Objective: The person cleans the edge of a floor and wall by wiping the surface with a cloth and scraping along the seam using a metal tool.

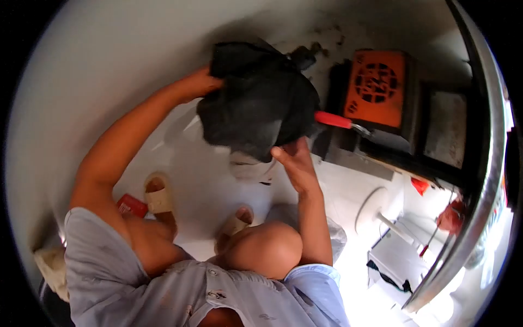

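Dark cloth (250, 109): held up, left of the orange-topped machine (376, 84) | left hand (204, 84): grasping its left edge, fingertips hidden | right hand (296, 163): gripping its lower edge | judged progress: picked up, not set down; remainder unclear

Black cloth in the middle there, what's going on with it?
A person has the black cloth between both bare hands: the left hand at its left edge, the right hand at its lower edge. The cloth hides part of the left hand, so its grip isn't clear. A red handle shows just right of the cloth, near an orange panel.
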### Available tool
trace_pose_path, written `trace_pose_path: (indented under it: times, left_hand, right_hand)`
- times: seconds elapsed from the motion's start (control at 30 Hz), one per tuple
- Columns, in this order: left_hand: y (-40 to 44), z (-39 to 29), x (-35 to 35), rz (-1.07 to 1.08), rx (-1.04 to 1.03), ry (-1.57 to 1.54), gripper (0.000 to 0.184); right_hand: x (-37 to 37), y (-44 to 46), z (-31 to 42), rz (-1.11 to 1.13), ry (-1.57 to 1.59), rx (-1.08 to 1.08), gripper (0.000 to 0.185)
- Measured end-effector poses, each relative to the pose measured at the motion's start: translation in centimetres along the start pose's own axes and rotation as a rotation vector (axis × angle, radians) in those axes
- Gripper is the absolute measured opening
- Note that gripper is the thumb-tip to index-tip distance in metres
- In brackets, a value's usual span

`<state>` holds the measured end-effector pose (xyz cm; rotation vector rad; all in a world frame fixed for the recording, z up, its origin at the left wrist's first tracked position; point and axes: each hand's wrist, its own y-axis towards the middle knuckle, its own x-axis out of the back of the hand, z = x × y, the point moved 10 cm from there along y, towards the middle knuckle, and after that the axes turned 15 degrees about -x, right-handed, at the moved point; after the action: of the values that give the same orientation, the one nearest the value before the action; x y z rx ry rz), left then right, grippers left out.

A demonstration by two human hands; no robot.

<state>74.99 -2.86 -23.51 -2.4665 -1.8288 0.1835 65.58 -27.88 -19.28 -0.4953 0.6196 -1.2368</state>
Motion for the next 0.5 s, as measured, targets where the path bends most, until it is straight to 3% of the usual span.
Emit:
trace_pose_path:
  times: [0.07,0.13,0.23,0.33,0.47,0.5]
  left_hand:
    - [-0.5,-2.3,-2.3,0.097,0.035,-0.013,0.065]
    - [-0.9,-2.9,-4.2,0.249,0.096,0.067,0.068]
    - [-1.1,-5.6,-8.1,0.374,-0.144,0.120,0.081]
    - [-1.9,-8.4,-10.6,0.517,-0.202,-0.067,0.093]
    - [-1.8,-7.1,-10.1,0.257,-0.173,0.175,0.097]
    - [-1.6,-5.2,-9.0,0.189,-0.148,0.184,0.095]
  right_hand:
    - [-1.3,-1.2,1.2,-0.039,-0.228,-0.111,0.080]
    - [-3.2,-1.0,2.5,-0.017,-0.302,-0.023,0.074]
    - [-2.1,1.7,0.5,-0.081,0.043,-0.040,0.075]
    - [-1.6,2.3,-0.1,-0.019,0.225,-0.059,0.068]
    - [-2.7,1.5,1.0,-0.010,0.059,-0.021,0.063]
    - [-2.5,2.3,0.6,0.035,0.306,-0.060,0.061]
